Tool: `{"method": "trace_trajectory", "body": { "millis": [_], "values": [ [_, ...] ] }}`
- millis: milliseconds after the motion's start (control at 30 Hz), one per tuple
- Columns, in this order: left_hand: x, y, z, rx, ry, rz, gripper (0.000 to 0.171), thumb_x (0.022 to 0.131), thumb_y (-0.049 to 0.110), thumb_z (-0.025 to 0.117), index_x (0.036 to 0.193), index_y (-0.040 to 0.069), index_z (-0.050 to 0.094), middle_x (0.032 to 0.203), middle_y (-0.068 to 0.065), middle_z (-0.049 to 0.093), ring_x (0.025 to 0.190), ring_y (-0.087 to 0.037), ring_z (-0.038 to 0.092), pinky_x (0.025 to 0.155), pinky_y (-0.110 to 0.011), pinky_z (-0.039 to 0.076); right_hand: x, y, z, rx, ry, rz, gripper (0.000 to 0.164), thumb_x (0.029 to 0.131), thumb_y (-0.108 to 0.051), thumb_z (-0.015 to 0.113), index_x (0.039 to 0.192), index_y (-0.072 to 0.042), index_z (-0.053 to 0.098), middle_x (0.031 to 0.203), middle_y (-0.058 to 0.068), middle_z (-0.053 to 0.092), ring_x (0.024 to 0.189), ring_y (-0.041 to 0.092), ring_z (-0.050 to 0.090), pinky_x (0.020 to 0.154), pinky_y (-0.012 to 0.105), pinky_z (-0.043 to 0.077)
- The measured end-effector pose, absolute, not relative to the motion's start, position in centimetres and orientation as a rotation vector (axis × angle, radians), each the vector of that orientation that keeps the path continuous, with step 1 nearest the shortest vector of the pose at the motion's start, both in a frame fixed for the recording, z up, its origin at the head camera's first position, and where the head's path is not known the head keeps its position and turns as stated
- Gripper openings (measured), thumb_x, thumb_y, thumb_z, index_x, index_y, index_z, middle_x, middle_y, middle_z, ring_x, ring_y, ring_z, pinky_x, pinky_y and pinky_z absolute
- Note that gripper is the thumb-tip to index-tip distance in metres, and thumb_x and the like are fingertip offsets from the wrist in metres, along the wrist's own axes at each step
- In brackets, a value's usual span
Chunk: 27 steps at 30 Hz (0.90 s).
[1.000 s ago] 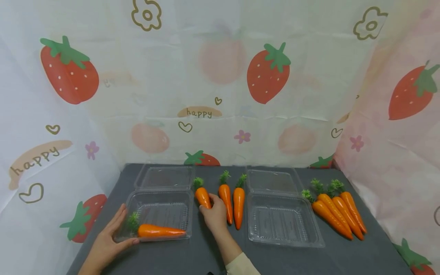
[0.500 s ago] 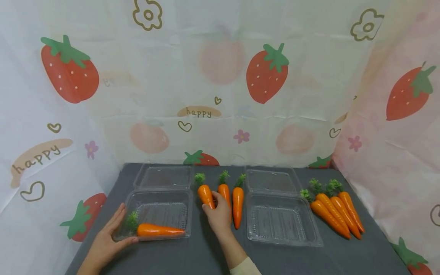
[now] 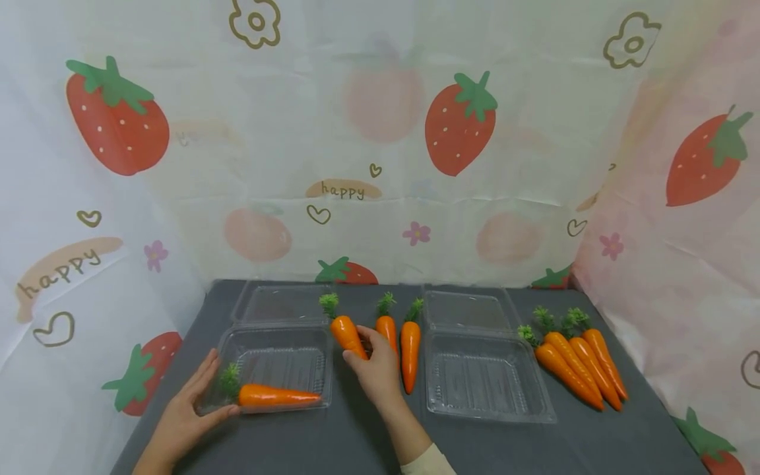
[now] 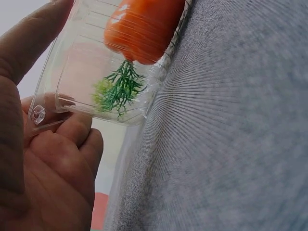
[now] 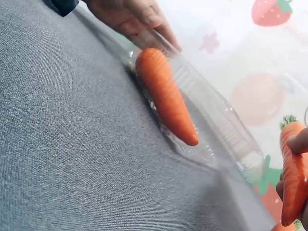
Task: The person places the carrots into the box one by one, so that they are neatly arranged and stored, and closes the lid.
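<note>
My right hand [image 3: 380,373] pinches an orange carrot [image 3: 346,334] by its body between thumb and fingers, green tuft pointing away. In the right wrist view that carrot [image 5: 293,173] is off the table, to the right of the left clear plastic container [image 3: 282,356]. My left hand [image 3: 184,419] holds this container's near left corner, thumb along the front and fingers along the side. In the left wrist view some fingers [image 4: 79,137] curl behind the corner. Inside, along the front wall, lies one carrot [image 3: 278,396], tuft to the left. The container's lid [image 3: 285,305] lies folded back.
Two carrots [image 3: 410,356] lie right of my right hand, one partly hidden by it. Beyond them stands a second clear container [image 3: 481,379], its lid [image 3: 466,310] folded back. Several carrots [image 3: 584,369] lie together at the right. A strawberry-print curtain [image 3: 380,152] surrounds the grey table [image 3: 297,448].
The carrot in my right hand has shifted slightly left and its tuft has swung toward the left container. My left hand stays at the container's corner.
</note>
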<state>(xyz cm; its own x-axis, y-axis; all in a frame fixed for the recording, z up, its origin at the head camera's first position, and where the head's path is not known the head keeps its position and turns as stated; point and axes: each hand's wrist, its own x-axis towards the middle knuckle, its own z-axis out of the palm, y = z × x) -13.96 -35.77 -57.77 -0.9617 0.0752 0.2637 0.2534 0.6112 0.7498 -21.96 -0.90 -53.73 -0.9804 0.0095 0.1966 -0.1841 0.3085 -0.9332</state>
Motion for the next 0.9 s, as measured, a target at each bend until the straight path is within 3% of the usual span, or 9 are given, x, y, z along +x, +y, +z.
{"method": "trace_trajectory", "body": {
  "millis": [900],
  "values": [
    [-14.3, -35.6, -57.2, -0.255, -2.68, -1.21, 0.101, 0.083, 0.033, 0.087, 0.161, 0.006, 0.03, 0.172, -0.006, 0.019, 0.139, 0.022, 0.009, 0.096, 0.008, 0.017, -22.2, -3.4, -50.8, 0.576, -2.613, 1.53, 0.047, 0.091, -0.015, 0.079, 0.136, -0.017, 0.066, 0.123, 0.001, 0.067, 0.102, 0.014, 0.065, 0.083, 0.024, 0.058]
  ]
}}
